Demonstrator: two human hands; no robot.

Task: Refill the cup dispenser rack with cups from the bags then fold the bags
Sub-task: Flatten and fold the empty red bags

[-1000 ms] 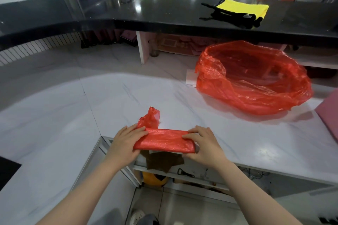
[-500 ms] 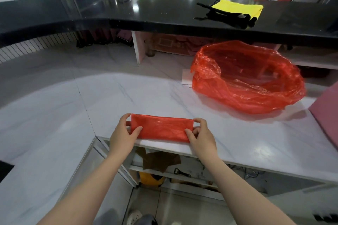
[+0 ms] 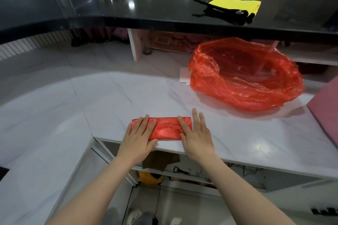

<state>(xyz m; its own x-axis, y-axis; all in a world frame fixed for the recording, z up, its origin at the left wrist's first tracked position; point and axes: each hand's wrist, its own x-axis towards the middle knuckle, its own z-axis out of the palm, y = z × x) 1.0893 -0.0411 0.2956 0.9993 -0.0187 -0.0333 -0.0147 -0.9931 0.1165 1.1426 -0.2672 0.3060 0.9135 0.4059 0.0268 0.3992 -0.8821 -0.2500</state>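
A red plastic bag folded into a flat strip (image 3: 164,127) lies near the front edge of the white marble counter (image 3: 117,100). My left hand (image 3: 139,136) presses flat on its left end with straight fingers. My right hand (image 3: 196,133) lies flat on its right end, with the outer fingers on the counter. A second red bag (image 3: 245,75), open and crumpled, sits at the back right of the counter. No cups or dispenser rack are in view.
A raised black countertop (image 3: 146,9) runs across the back, with a yellow cloth and black straps (image 3: 232,9) on it. A pink object (image 3: 325,113) sits at the right edge. White paper (image 3: 185,76) lies beside the open bag. Open shelving shows below the counter edge.
The bag's loose tail was folded in, making a neat strip. My hands went from pinching the strip's ends to pressing flat on top of it.
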